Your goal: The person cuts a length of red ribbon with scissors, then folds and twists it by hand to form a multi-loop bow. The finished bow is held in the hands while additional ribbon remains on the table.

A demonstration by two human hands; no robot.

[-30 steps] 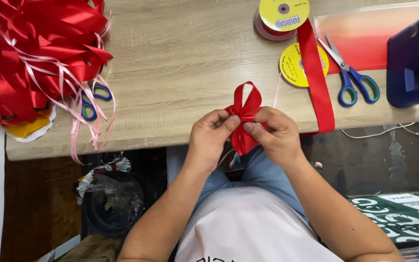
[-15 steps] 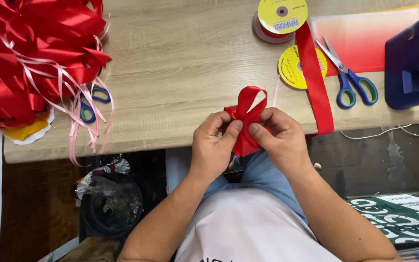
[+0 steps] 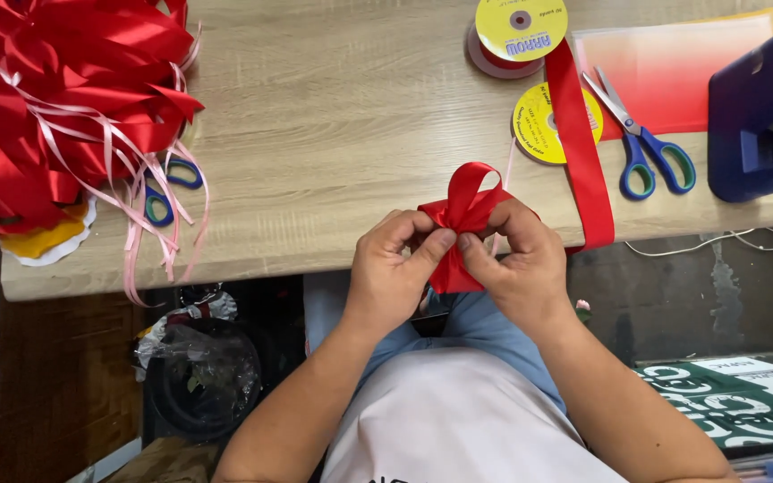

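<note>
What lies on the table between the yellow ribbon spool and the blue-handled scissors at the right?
In the head view, a long red ribbon strip crosses the yellow ribbon spool, left of the blue-handled scissors.

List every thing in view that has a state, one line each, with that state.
Left hand: closed, pinching the ribbon bow.
Right hand: closed, pinching the ribbon bow.
Red ribbon bow: half formed, one loop standing up, held at the table edge.
Blue-handled scissors: shut, flat on the table.
Upper ribbon spool: partly unrolled, red strip trailing over the edge.
Pile of red bows: finished, heaped at the table's end.
</note>
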